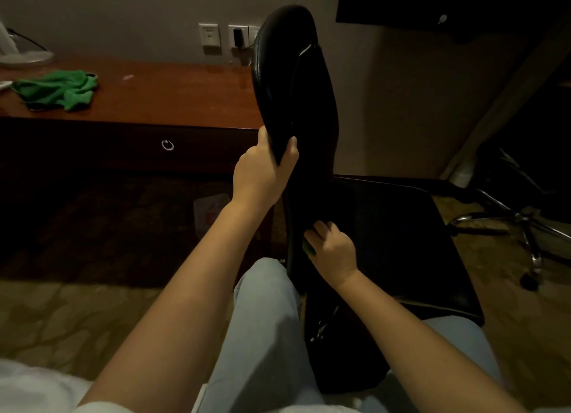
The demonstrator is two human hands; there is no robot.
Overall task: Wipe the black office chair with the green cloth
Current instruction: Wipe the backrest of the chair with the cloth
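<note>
The black office chair [312, 109] lies tipped on its side across my lap, backrest pointing up toward the wall and seat [398, 236] to the right. My left hand [265, 165] grips the backrest's lower edge, thumb on one side and fingers on the other. My right hand [333, 248] presses against the lower backrest, fingers curled over a small green cloth [309, 247] of which only a dark sliver shows. A second green cloth [58, 89] lies crumpled on the desk at the far left.
A wooden desk [160, 94] with a drawer ring pull [167, 145] runs along the wall at left. The chair's chrome wheeled base [522, 224] sticks out at right. Wall sockets [225, 37] sit behind the backrest. Patterned carpet lies below.
</note>
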